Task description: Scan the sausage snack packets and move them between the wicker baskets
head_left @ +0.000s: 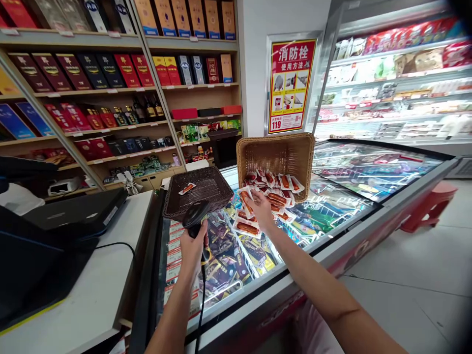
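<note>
My left hand (192, 244) is wrapped round the handle of a black barcode scanner (196, 213), whose cord hangs down past my forearm. In my right hand (261, 207) is a small clear packet of sausage (246, 202), gripped by the fingers. Just behind that hand, a tan wicker basket (276, 142) lies tipped on its side with its mouth facing me. Several more sausage packets (277, 199) spill from it onto the freezer's glass top. Beyond the scanner stands a dark brown basket (216, 184) with a single sausage packet (188, 189) inside.
Under the baskets runs a glass-topped chest freezer (332, 206) with packaged goods inside. At the left is a white counter (84, 290) with black checkout equipment (70, 211). Shelves of boxed bottles (92, 69) line the back, and a red stool (431, 206) stands right of the freezer.
</note>
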A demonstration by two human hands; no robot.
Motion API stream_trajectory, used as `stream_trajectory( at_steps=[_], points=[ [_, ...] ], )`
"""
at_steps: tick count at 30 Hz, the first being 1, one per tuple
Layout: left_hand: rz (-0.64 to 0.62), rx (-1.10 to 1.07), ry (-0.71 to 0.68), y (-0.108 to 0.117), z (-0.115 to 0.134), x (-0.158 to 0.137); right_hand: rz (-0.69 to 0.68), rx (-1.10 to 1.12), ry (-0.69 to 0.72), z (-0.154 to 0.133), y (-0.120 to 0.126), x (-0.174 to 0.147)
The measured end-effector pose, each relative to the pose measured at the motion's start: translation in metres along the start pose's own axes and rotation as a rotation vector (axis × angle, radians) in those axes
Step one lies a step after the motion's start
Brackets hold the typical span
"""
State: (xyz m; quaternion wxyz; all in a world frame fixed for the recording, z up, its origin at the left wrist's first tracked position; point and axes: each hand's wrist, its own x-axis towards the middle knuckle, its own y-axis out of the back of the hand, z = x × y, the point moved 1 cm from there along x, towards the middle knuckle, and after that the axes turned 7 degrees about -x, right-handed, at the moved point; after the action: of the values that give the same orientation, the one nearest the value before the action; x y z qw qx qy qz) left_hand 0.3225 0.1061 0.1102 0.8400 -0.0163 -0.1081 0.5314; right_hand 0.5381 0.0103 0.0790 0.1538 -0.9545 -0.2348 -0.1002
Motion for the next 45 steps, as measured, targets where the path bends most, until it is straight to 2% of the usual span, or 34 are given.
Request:
stream_trajectory(
  at_steps=[2, 4, 7, 10, 19, 29, 45],
  points=[
    [-0.090, 0.056, 0.025, 0.000, -0.002, -0.001, 0.079, -0.188, 0.074, 0.000, 0.005, 0.001],
    [-0.182, 0.126, 0.036, -0.001, -0.004, -0.003, 0.092, -0.315, 0.115, 0.000, 0.010, 0.002],
    [-0.275, 0.183, 0.049, -0.002, -0.010, -0.006, 0.089, -0.351, 0.131, -0.001, 0.015, 0.006],
    [-0.316, 0.221, 0.057, -0.004, -0.013, -0.007, 0.074, -0.345, 0.138, -0.002, 0.016, 0.008],
    [-0.350, 0.226, 0.091, -0.008, -0.006, -0.010, 0.024, -0.376, 0.200, -0.007, 0.015, 0.006],
    [-0.356, 0.251, 0.085, -0.008, -0.010, -0.010, 0.018, -0.434, 0.186, -0.010, 0.018, 0.008],
    [-0.383, 0.262, 0.079, -0.009, -0.017, -0.010, -0.036, -0.604, 0.259, -0.015, 0.019, 0.004]
  ],
)
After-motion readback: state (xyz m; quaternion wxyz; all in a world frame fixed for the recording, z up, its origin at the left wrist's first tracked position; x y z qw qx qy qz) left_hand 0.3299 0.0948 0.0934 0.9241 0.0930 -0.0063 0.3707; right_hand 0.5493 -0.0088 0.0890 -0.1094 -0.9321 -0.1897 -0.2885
